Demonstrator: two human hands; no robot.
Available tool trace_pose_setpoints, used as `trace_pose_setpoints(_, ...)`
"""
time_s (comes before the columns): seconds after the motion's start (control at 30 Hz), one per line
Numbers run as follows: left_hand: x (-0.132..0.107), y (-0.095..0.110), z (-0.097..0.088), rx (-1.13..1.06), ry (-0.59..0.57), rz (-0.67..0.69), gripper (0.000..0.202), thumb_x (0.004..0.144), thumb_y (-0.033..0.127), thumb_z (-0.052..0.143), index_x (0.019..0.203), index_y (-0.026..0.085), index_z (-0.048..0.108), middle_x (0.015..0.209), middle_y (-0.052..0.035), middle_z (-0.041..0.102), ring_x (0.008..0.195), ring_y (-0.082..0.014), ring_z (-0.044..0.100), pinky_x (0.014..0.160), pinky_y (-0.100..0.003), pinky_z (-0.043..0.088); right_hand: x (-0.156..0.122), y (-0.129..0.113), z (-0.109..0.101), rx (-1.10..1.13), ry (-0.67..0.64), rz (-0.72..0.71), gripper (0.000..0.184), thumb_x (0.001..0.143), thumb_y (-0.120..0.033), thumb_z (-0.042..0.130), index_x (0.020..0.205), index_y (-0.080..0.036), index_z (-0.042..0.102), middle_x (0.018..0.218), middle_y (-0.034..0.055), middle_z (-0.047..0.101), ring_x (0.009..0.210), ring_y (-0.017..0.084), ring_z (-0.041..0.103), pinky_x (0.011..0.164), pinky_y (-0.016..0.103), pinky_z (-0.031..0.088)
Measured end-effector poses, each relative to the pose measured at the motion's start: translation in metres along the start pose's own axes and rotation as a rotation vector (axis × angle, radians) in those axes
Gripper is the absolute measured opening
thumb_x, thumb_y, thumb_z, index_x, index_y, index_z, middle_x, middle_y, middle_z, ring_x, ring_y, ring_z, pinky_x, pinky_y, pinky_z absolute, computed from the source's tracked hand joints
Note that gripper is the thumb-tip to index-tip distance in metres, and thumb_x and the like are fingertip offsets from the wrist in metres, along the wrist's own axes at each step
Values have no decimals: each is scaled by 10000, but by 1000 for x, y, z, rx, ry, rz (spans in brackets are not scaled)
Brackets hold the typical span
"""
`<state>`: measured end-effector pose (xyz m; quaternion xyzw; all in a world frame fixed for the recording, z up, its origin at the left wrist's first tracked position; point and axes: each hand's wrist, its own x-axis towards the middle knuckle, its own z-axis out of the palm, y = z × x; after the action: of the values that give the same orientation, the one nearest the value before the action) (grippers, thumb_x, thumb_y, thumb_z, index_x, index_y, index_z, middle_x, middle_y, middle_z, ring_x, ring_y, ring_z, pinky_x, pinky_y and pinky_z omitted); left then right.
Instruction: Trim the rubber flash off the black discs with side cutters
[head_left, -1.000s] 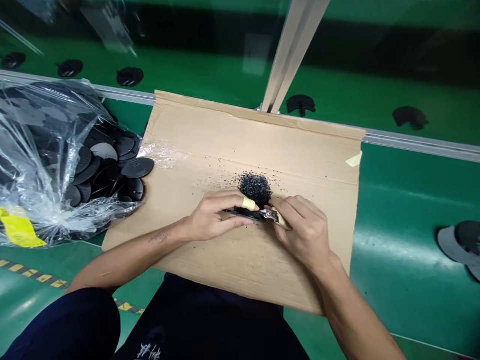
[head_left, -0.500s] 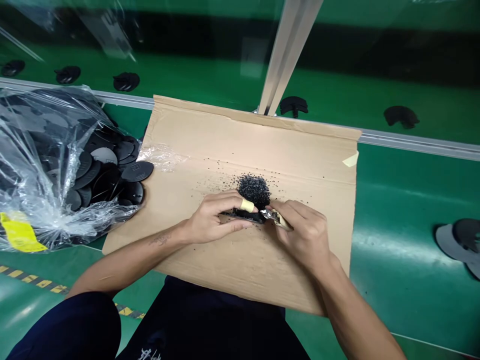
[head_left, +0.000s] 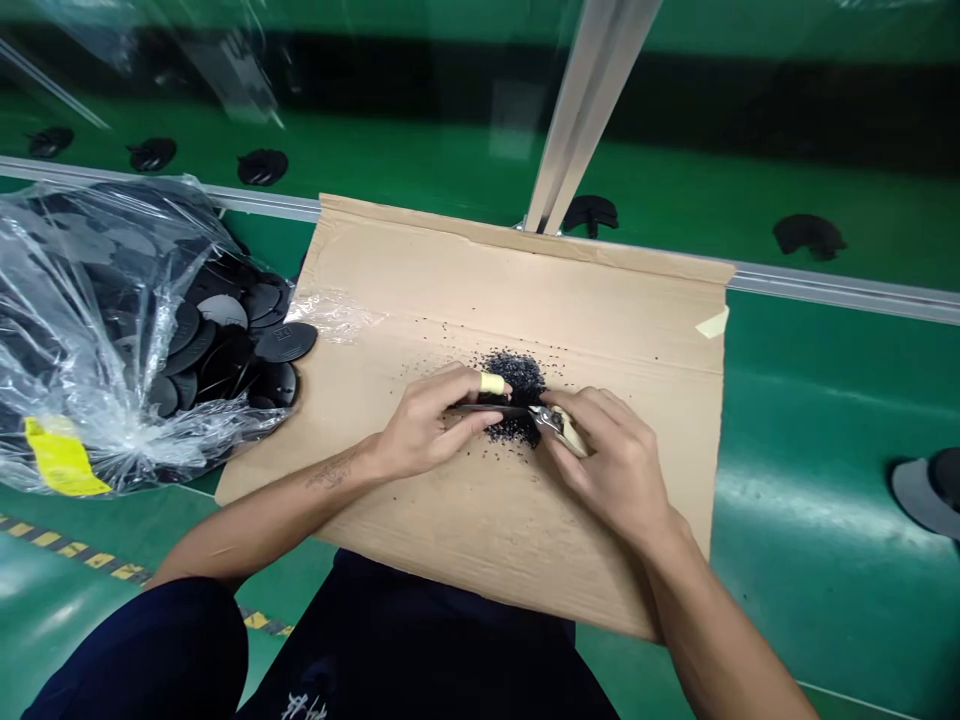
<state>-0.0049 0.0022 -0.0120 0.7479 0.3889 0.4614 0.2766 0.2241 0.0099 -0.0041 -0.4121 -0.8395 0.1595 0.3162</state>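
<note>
My left hand [head_left: 431, 420] pinches a thin black disc [head_left: 484, 408], seen nearly edge-on, between thumb and fingers. Yellow tape wraps one of its fingers. In my right hand [head_left: 619, 460] is a pair of nippers [head_left: 551, 420] with metal jaws and pale handles; the jaw tips meet the right edge of the disc. Whether the jaws are closed on it is too small to tell. Beneath both hands lies a heap of small black clippings [head_left: 514, 375], scattered over a flat cardboard sheet [head_left: 465, 540].
To the left, a clear plastic bag [head_left: 97, 330] spills many black discs [head_left: 285, 342] onto the cardboard's edge. A metal-framed glass partition [head_left: 592, 110] stands behind. More black parts [head_left: 926, 490] lie on the green floor at right. A yellow label [head_left: 64, 460] is on the bag.
The disc has turned from showing its face to nearly edge-on and risen slightly, with the nippers still at its right end. The whole view has shifted a little.
</note>
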Motion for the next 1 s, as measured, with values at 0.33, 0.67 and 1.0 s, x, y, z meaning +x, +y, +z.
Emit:
trace_pose_setpoints(0.33,-2,-7,-2,304,-90,212,299,915,21,541,1139,173,667,1048,-72,745,962,-182,700,844,-336,612,-2,-13,1,-172,108,-294,179,915,-56,596,975,-204,676,718,21,672,640,164,549,586,334,364)
trace_pose_setpoints(0.67,-3,-8,0,142,-117,192,463,812,-55,424,1189,136,613,1082,-109,703,1010,-177,684,856,-323,618,1,1,-4,57,134,-55,154,911,-92,619,1005,-195,684,818,50,696,688,174,592,624,325,449)
trace_pose_setpoints(1.0,-2,-1,2,-51,-102,111,295,932,31,518,1175,159,628,1037,-95,718,985,-165,691,858,-314,611,-1,3,1,-212,47,-96,144,943,-112,562,998,-171,682,790,47,671,708,173,538,647,311,403)
